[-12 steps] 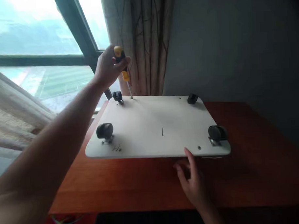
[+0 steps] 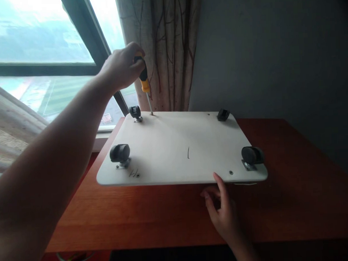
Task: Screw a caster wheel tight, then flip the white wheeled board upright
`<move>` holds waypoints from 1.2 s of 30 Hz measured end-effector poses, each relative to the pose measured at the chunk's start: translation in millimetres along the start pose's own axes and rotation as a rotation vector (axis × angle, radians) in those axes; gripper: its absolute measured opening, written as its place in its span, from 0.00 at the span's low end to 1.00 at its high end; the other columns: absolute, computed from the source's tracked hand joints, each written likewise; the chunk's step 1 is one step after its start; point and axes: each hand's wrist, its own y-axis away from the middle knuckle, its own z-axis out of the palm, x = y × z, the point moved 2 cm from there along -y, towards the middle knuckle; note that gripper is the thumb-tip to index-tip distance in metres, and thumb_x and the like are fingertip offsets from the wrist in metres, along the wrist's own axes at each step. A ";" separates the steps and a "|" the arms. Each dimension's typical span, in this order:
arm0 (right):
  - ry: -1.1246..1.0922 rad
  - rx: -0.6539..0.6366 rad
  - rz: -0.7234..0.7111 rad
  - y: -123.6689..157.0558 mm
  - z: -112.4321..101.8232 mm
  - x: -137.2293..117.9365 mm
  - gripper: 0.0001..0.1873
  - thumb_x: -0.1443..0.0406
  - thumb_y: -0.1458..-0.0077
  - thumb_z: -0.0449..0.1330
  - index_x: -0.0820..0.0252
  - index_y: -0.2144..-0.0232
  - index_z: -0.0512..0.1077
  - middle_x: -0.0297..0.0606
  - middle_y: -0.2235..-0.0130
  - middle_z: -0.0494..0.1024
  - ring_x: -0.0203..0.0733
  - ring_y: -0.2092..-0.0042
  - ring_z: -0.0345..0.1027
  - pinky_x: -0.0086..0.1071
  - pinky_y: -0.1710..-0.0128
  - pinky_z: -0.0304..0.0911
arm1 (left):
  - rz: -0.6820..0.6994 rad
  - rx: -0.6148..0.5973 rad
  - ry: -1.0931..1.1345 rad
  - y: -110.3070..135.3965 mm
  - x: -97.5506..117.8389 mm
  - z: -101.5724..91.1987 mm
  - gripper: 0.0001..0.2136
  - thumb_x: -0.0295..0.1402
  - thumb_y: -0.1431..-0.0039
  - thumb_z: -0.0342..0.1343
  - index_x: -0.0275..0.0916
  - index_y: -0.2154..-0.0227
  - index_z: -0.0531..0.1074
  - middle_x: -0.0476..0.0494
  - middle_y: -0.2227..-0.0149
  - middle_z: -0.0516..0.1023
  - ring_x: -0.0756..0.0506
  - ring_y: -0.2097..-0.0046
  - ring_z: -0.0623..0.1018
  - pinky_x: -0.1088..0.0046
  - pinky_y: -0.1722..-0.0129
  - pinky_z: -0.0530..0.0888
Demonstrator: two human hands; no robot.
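Note:
A white board (image 2: 177, 149) lies flat on a wooden table (image 2: 293, 202), with black caster wheels at its corners. My left hand (image 2: 122, 67) is closed round a yellow and black screwdriver (image 2: 144, 82), held upright with its tip on a screw (image 2: 152, 114) at the board's far left edge, beside the far left caster (image 2: 135, 112). My right hand (image 2: 221, 210) rests at the board's near edge, fingers apart, one fingertip against the rim, holding nothing.
Other casters stand at the near left (image 2: 119, 153), near right (image 2: 251, 155) and far right (image 2: 223, 114). A curtain (image 2: 165, 43) hangs just behind the board, a window (image 2: 42, 47) to the left, a grey wall to the right. Small screws show near the front edge.
My left hand has turned over the top of the screwdriver handle, hiding its yellow cap. The view has shifted slightly; the board and my right hand stay put.

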 end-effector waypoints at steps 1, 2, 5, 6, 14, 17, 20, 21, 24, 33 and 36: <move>-0.001 0.002 -0.002 -0.1 0.1 -0.1 0.34 0.68 0.35 0.54 0.53 0.30 0.49 0.34 0.64 0.80 0.35 0.64 0.78 0.24 0.62 0.74 | -0.009 -0.015 -0.065 -3.1 0.6 -3.0 0.20 0.47 0.37 0.51 0.46 0.46 0.71 0.40 0.56 0.78 0.36 0.54 0.77 0.55 0.54 0.70; -0.001 0.006 -0.005 -0.1 0.1 -0.2 0.34 0.68 0.35 0.54 0.53 0.30 0.49 0.34 0.64 0.80 0.35 0.64 0.78 0.24 0.62 0.74 | -0.014 -0.021 -0.135 -6.2 1.2 -5.4 0.22 0.51 0.39 0.53 0.46 0.47 0.72 0.39 0.56 0.77 0.33 0.52 0.76 0.52 0.53 0.69; 0.003 0.015 -0.009 0.4 0.1 0.1 0.34 0.68 0.35 0.54 0.54 0.30 0.50 0.34 0.65 0.80 0.35 0.64 0.78 0.25 0.62 0.74 | -0.033 -0.083 -0.313 -14.0 3.9 -9.0 0.26 0.54 0.41 0.53 0.45 0.46 0.72 0.37 0.53 0.77 0.29 0.49 0.74 0.49 0.51 0.67; 0.002 0.016 -0.010 0.6 0.1 0.1 0.34 0.68 0.35 0.54 0.54 0.31 0.50 0.34 0.65 0.80 0.36 0.64 0.78 0.25 0.62 0.74 | -0.039 -0.129 -0.326 -15.8 5.3 -9.4 0.25 0.53 0.39 0.51 0.45 0.45 0.71 0.37 0.53 0.78 0.31 0.49 0.74 0.51 0.51 0.67; -0.011 0.007 0.003 -0.7 0.4 -1.6 0.34 0.69 0.35 0.53 0.54 0.31 0.50 0.34 0.65 0.80 0.36 0.63 0.78 0.26 0.61 0.74 | -0.085 -0.258 -0.381 -18.6 18.6 -16.2 0.27 0.55 0.38 0.45 0.41 0.49 0.75 0.38 0.58 0.79 0.36 0.53 0.75 0.58 0.56 0.69; -0.011 0.006 0.008 -0.4 0.2 -1.1 0.34 0.69 0.35 0.54 0.53 0.31 0.49 0.33 0.65 0.80 0.36 0.63 0.78 0.26 0.61 0.74 | -0.082 -0.273 -0.514 -21.3 21.6 -20.1 0.32 0.59 0.39 0.45 0.36 0.49 0.75 0.32 0.54 0.76 0.29 0.49 0.73 0.51 0.54 0.68; -0.011 0.006 0.017 0.5 0.0 0.3 0.34 0.69 0.35 0.54 0.53 0.31 0.50 0.33 0.65 0.80 0.36 0.63 0.78 0.26 0.61 0.74 | -0.045 -0.413 -0.504 -28.1 23.5 -23.2 0.26 0.50 0.39 0.49 0.33 0.50 0.77 0.36 0.61 0.76 0.32 0.54 0.77 0.56 0.57 0.70; -0.012 0.005 0.019 0.7 0.1 0.9 0.34 0.69 0.35 0.54 0.53 0.31 0.50 0.33 0.65 0.80 0.36 0.63 0.78 0.27 0.61 0.74 | -0.029 -0.473 -0.470 -30.3 24.2 -24.0 0.23 0.45 0.39 0.51 0.34 0.50 0.76 0.39 0.64 0.76 0.36 0.58 0.78 0.60 0.59 0.71; -0.015 0.006 0.025 0.6 0.6 2.2 0.34 0.69 0.35 0.53 0.54 0.31 0.50 0.34 0.65 0.80 0.36 0.63 0.78 0.27 0.61 0.74 | -0.008 -0.621 -0.358 -33.3 27.6 -25.7 0.21 0.36 0.41 0.54 0.38 0.45 0.73 0.47 0.67 0.78 0.45 0.67 0.78 0.70 0.64 0.72; -0.016 0.001 0.025 0.6 0.9 1.5 0.34 0.68 0.35 0.53 0.55 0.31 0.50 0.35 0.65 0.80 0.37 0.63 0.78 0.27 0.61 0.74 | 0.085 -0.457 -0.488 -34.9 23.0 -18.9 0.23 0.49 0.40 0.53 0.40 0.48 0.77 0.43 0.63 0.78 0.42 0.62 0.77 0.66 0.60 0.71; -0.014 -0.002 0.027 0.8 0.8 1.6 0.34 0.68 0.35 0.53 0.56 0.31 0.49 0.35 0.65 0.80 0.37 0.63 0.78 0.27 0.62 0.74 | 0.099 -0.515 -0.295 -37.8 21.1 -14.3 0.37 0.45 0.46 0.61 0.51 0.33 0.59 0.47 0.59 0.79 0.44 0.61 0.77 0.69 0.59 0.71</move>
